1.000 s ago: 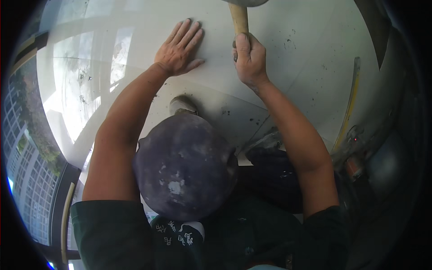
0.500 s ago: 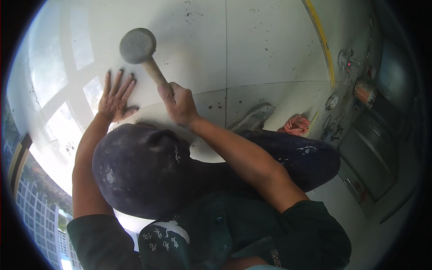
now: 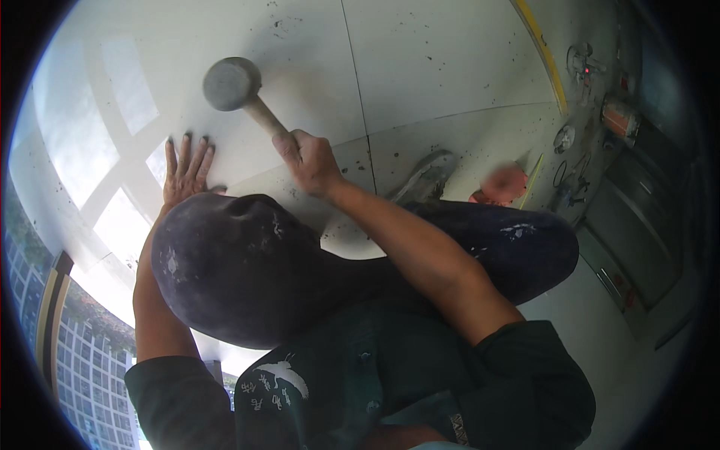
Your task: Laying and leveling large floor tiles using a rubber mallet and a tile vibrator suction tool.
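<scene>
My right hand is wrapped round the wooden handle of a mallet with a round grey head. The mallet head is over the large pale floor tiles, to the right of and beyond my left hand. Whether it touches the tile cannot be told. Fingers spread, my left hand lies flat on the glossy tile, partly hidden at the wrist by my knee. A thin dark joint runs between the tiles, crossed by another near my right hand.
My shoe rests on the tile. A pink crumpled item lies beyond my other leg. A yellow strip, a device with a red light, and an orange box are at right. Window light reflects at left.
The whole view has tilted and shifted slightly. The mallet stays raised at nearly the same place in my right hand. My left hand remains flat, its wrist now more hidden by my knee.
</scene>
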The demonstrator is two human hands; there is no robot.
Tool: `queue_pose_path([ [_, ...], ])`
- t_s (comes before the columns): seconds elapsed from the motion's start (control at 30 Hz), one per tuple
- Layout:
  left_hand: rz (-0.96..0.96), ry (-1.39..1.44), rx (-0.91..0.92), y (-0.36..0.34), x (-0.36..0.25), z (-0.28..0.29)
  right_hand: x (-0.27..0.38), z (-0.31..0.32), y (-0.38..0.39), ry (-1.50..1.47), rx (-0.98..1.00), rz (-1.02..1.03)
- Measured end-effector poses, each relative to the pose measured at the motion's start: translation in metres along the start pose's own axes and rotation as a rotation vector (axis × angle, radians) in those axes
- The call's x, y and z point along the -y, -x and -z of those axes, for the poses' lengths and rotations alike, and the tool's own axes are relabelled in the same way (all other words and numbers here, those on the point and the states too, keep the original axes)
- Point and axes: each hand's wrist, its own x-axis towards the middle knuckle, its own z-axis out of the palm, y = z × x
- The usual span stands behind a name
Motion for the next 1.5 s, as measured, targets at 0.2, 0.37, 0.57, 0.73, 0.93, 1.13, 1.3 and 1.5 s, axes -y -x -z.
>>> queue_pose_path([
  [0.2, 0.07, -0.177, 0.432, -0.014, -0.007, 0.021, 0.005, 0.003, -0.058, 0.013, -0.101, 0.154],
  [0.37, 0.085, -0.006, 0.288, 0.01, 0.002, 0.017, 0.115, 0.012, -0.132, -0.123, -0.136, 0.298],
  [0.57, 0.0, -0.074, 0.168, -0.017, -0.009, 0.01, 0.158, 0.057, -0.283, -0.176, -0.221, -0.014],
  [0.73, 0.05, -0.061, 0.344, 0.005, 0.001, 0.028, 0.183, 0.008, -0.32, -0.159, -0.538, 0.424],
  [0.93, -0.011, 0.016, 0.085, 0.02, 0.009, 0.02, 0.251, -0.042, -0.311, -0.346, -0.008, 0.122],
  [1.13, -0.036, 0.126, -0.012, 0.016, 0.011, 0.008, 0.302, -0.142, -0.337, -0.012, 0.089, 0.122],
  [1.3, -0.068, 0.264, -0.014, 0.011, 0.016, 0.009, 0.313, -0.201, -0.34, -0.003, -0.014, 0.395],
  [1.5, -0.075, 0.263, -0.066, 0.023, 0.018, 0.002, 0.333, -0.233, -0.322, -0.157, 0.134, 0.258],
])
